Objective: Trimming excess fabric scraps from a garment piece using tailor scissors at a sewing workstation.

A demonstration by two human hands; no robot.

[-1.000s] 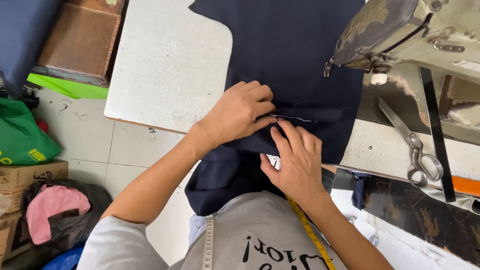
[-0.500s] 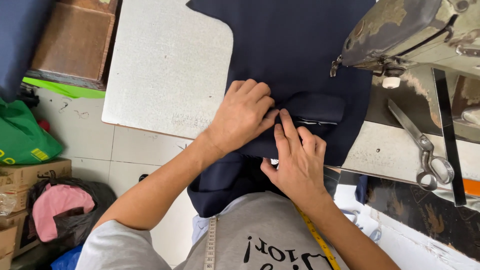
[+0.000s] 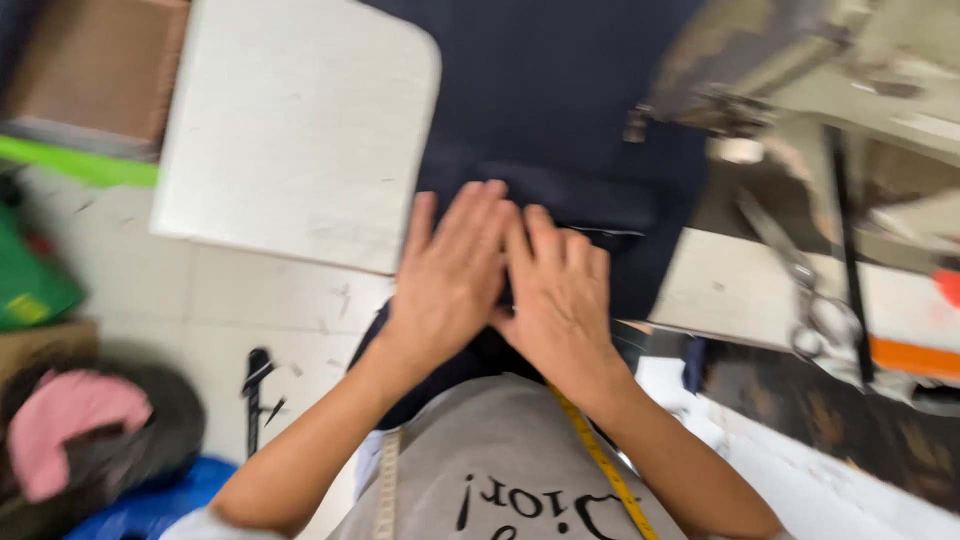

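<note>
Navy cloth [image 3: 560,110], one piece, dark and matt, spread over the desk [image 3: 290,130] and spilling off the near edge toward the person's lap. Soft and limp by the look of it, light, likely to slide and bunch on the smooth white top; a folded or layered band crosses it just ahead of the fingertips. Best held flat under the palms, or pinched at the folded edge, rather than lifted by a loose corner.

Left hand [image 3: 450,275]: flat on the cloth, fingers straight and close together, holding nothing, only pressing.

Right hand [image 3: 560,290]: flat just beside it, fingers [image 3: 545,235] slightly spread, thumbs of the two hands touching or nearly so (the frame is blurred, so I cannot tell which).

Sewing machine [image 3: 790,60]: up and to the right, its head hanging over the far side of the cloth, near the hands; this is what crowds the work most.

Scissors [image 3: 805,290]: on the desk to the right, well clear of the cloth.

Dark ruler [image 3: 845,250]: a long strip lying beside the scissors.

Yellow tape measure [image 3: 600,465]: draped down the person's grey shirt.

Floor items, left: green bag [image 3: 30,280], pink cloth [image 3: 65,425] in a dark heap, a blue sack below it.
</note>
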